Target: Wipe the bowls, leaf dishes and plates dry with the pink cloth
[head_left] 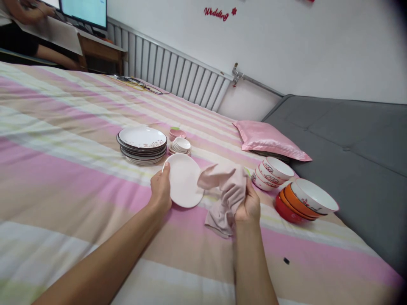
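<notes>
My left hand [161,189] grips the left rim of a plain white plate [184,180], holding it tilted just above the striped bedspread [63,169]. My right hand [249,203] is closed on a bunched pale pink cloth [227,190] that hangs down right beside the plate's right edge. Both forearms reach in from the bottom of the view.
A stack of plates [142,145] and small white dishes [181,145] with a pink bowl [177,133] lie behind. Patterned white bowls [273,173] and orange-red bowls [302,201] lean at the right. A pink pillow [269,140], grey sofa [356,140], radiator [178,72] and another person's arm [28,10] by a monitor.
</notes>
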